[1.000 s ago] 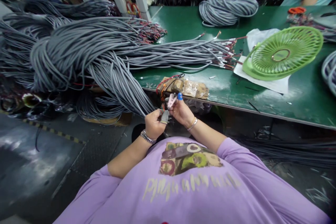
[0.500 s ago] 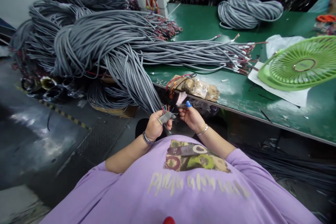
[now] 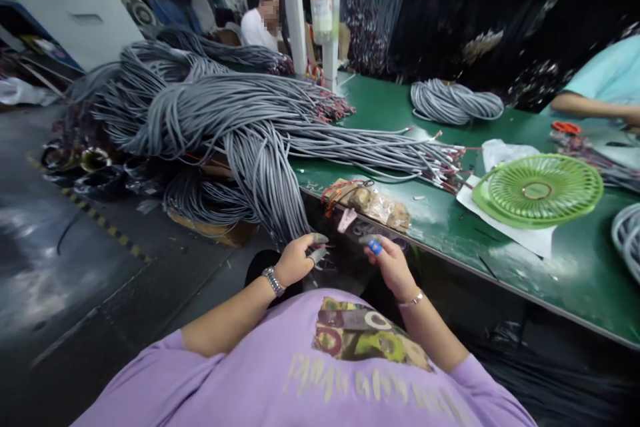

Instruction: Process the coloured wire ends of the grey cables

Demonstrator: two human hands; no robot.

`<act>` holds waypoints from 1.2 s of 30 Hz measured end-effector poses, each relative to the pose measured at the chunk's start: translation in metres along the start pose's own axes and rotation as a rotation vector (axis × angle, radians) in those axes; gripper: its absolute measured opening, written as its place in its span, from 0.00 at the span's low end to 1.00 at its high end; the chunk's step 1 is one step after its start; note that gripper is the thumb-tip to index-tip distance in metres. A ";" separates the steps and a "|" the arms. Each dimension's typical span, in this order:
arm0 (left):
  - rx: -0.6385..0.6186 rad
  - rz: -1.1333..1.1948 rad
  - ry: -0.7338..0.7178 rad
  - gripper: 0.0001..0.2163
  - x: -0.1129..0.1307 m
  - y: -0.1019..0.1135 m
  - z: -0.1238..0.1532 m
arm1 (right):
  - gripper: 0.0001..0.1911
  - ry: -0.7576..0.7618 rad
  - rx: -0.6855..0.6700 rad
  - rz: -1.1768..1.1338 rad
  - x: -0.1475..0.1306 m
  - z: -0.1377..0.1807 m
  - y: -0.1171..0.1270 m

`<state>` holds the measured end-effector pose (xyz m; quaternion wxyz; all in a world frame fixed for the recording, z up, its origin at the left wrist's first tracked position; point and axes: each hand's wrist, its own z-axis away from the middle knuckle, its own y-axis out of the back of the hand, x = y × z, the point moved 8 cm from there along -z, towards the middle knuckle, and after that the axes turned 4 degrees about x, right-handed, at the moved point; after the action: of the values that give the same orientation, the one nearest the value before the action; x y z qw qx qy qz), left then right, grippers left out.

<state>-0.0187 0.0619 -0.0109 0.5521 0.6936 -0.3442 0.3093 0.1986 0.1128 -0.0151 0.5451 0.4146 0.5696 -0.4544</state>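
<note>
My left hand has grey coverings on its fingertips. Its thumb and fingers are apart beside the lower ends of a bundle of grey cables, and I see no cable gripped between them. Thin wire ends show dimly just past the fingertips. To the right, my right hand wears a blue wrap on one finger and a grey covering on another. Its fingers are pressed together; anything held there is too small to make out. The cable bundle hangs over the table's front edge from a large heap.
A green table carries a green fan, a coil of grey cable and a taped brown block at its front edge. A white post stands behind. One person sits at the back; another person's arm reaches in at right.
The left hand has let go of the cable with its coloured wire ends, and its fingers have spread. The right hand has moved right, away from the left. The head view has tilted up.
</note>
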 end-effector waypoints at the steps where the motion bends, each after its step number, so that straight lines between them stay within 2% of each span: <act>1: 0.036 -0.051 -0.044 0.10 0.003 0.008 -0.003 | 0.16 0.081 0.001 0.084 -0.016 0.001 0.010; 2: 0.066 -0.103 -0.097 0.10 0.007 0.016 -0.006 | 0.17 0.146 0.005 0.170 -0.031 -0.001 0.021; 5: 0.122 -0.284 -0.283 0.10 0.023 0.038 -0.024 | 0.16 0.319 0.169 0.393 -0.080 -0.018 0.067; 8: 0.108 -0.509 -0.401 0.12 0.038 0.052 -0.059 | 0.19 0.385 0.327 0.628 -0.110 -0.052 0.110; 11: 0.109 -0.723 -0.397 0.17 0.046 0.067 -0.108 | 0.23 0.340 0.483 0.800 -0.112 -0.085 0.149; 13: 0.094 -0.840 -0.345 0.21 0.046 0.075 -0.144 | 0.24 0.256 0.469 0.834 -0.098 -0.101 0.162; 18: 0.073 -1.037 -0.209 0.31 0.039 0.083 -0.215 | 0.23 0.196 0.331 0.847 -0.076 -0.111 0.164; 22: 0.054 -1.102 -0.132 0.33 0.031 0.078 -0.244 | 0.23 0.165 0.322 0.811 -0.076 -0.113 0.165; 26: 0.042 -1.118 -0.133 0.33 0.029 0.070 -0.250 | 0.24 0.139 0.315 0.793 -0.074 -0.117 0.167; 30: 0.006 -1.132 -0.129 0.27 0.030 0.071 -0.249 | 0.23 0.135 0.313 0.785 -0.071 -0.118 0.169; 36: -0.168 -1.153 -0.130 0.23 0.035 0.078 -0.253 | 0.22 0.125 0.320 0.759 -0.072 -0.118 0.171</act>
<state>-0.0748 0.2924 0.1111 0.6621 0.7402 0.0322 -0.1124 0.3394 0.2699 0.0445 0.5668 0.7014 0.3305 -0.2782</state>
